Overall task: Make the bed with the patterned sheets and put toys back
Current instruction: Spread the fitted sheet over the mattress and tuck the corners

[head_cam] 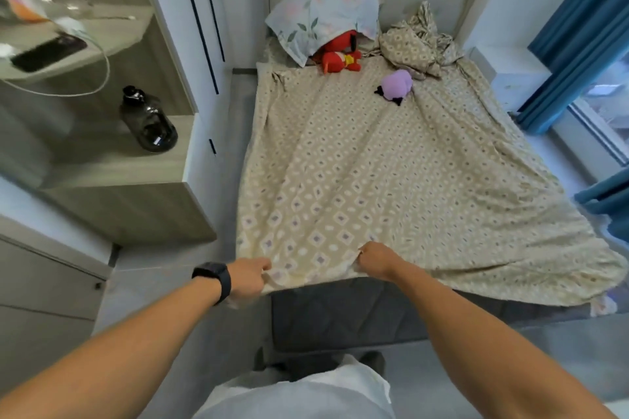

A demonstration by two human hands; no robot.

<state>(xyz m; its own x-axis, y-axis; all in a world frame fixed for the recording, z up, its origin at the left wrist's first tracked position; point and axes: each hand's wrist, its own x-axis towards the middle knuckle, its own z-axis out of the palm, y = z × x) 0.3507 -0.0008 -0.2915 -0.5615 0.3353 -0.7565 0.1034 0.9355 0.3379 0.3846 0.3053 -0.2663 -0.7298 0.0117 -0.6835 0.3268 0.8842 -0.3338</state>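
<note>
Left hand (250,277), watch at the wrist, fingers curled tight in a grip on the near edge of the patterned sheet (374,173). Right hand (376,260) just beside it, pinching the same edge, knuckles up. Both arms stretched forward over the foot of the bed (340,313). One sheet, spread and wrinkled. Two toys at the far end: red plush (340,56) half under a floral pillow (323,13), purple plush (396,85) to its right.
</note>
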